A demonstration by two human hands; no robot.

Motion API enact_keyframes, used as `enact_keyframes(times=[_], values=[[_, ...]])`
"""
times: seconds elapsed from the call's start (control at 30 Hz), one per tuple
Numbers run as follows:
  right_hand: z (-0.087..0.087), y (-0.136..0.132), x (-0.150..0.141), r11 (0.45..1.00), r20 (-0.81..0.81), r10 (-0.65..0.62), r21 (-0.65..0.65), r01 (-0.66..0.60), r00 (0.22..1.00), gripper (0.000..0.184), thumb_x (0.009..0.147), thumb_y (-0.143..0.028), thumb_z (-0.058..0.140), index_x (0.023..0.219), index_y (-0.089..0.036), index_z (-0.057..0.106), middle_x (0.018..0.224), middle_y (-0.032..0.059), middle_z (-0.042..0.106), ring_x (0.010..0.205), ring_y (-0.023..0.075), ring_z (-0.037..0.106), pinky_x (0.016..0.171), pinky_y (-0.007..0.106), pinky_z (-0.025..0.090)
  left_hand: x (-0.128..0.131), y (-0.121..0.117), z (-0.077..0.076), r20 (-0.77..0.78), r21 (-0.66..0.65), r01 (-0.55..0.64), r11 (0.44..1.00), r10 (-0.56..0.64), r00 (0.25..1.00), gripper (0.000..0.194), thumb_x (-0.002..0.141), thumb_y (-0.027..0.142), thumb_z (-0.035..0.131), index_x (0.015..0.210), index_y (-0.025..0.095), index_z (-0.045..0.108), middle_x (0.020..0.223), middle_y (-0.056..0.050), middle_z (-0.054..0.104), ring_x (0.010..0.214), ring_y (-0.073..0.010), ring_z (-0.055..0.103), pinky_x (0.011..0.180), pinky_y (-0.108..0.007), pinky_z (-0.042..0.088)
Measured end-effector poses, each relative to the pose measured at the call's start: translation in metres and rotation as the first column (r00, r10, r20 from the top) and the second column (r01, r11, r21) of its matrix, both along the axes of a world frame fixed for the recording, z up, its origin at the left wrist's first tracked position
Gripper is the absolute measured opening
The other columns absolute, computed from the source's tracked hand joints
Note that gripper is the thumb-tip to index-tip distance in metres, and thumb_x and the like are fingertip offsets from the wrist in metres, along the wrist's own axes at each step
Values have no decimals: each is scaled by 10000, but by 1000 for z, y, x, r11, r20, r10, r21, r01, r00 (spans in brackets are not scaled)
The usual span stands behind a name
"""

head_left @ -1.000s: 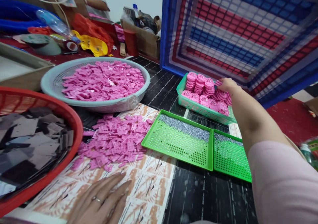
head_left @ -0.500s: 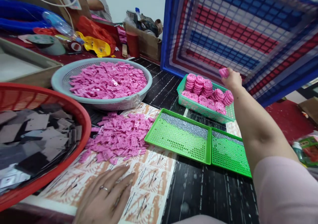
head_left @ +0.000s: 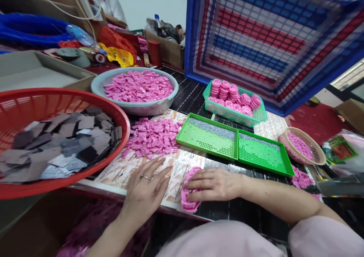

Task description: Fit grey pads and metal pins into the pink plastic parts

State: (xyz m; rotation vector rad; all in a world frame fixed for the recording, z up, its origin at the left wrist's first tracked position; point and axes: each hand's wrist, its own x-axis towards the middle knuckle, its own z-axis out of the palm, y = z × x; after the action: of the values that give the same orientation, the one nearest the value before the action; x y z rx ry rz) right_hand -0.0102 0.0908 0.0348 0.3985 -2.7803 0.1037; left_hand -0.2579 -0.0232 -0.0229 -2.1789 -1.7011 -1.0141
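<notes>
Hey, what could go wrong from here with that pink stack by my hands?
The pink stack under your right hand sits close to the table's front edge, so it might topple off. Your left hand is near the loose pink pieces, which a careless sweep could scatter. The silver beads in the green tray could spill if bumped.

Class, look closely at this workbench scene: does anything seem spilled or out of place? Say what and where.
Yes. Loose pink pieces lie on the bench below the small round basket, outside any container. A larger pink heap sits directly on the printed sheet in front of the grey basin. Both look spilled.
</notes>
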Motion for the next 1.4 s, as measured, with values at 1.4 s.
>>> enact_keyframes(times=[1.4], values=[[66,324,88,-63,100,-985,564,824,-144,428,909,-405,578,1261,-165,538,1261,102,569,1124,227,579,958,469,507,48,-13,-19,123,-153,110,982,-92,988,344,952,271,499,1284,257,587,1275,-30,639,1161,-185,605,991,-325,515]])
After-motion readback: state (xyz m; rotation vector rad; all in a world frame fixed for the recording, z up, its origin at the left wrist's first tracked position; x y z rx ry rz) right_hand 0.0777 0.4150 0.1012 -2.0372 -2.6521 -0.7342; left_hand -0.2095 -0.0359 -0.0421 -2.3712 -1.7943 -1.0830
